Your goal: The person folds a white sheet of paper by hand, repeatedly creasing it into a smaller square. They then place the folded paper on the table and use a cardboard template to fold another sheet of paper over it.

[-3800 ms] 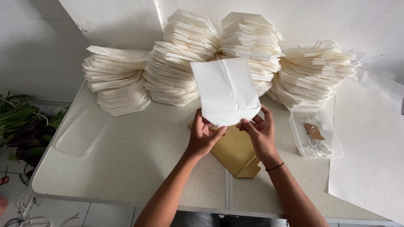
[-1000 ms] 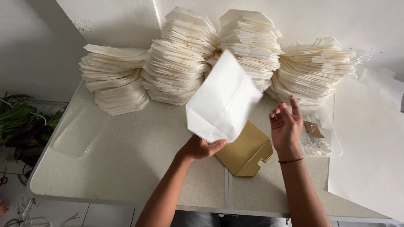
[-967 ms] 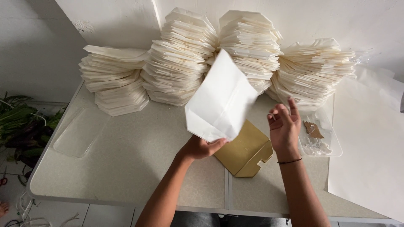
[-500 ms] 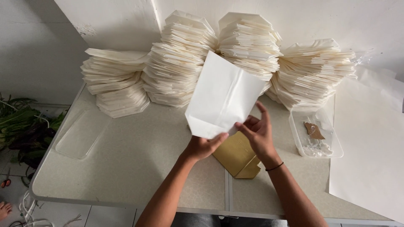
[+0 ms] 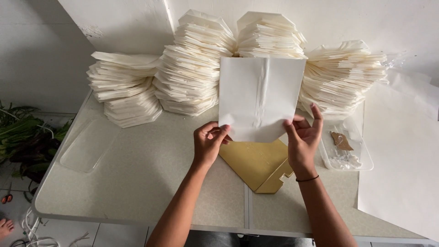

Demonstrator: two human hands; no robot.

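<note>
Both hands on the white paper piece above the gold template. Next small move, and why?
Probably lower the white folded paper piece onto the gold angular card template. The left hand and right hand pinch its lower corners, holding it upright and flat-faced directly above the template, which lies on the speckled table.

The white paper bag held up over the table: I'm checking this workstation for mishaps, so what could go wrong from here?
1. The white paper bag is pinched only at its lower corners by the left hand and right hand; it could flop or crease.
2. The leaning paper stacks stand right behind it; a push back might topple them.
3. The clear plastic tray sits beside the right hand, so a sideways sweep could knock it.
</note>
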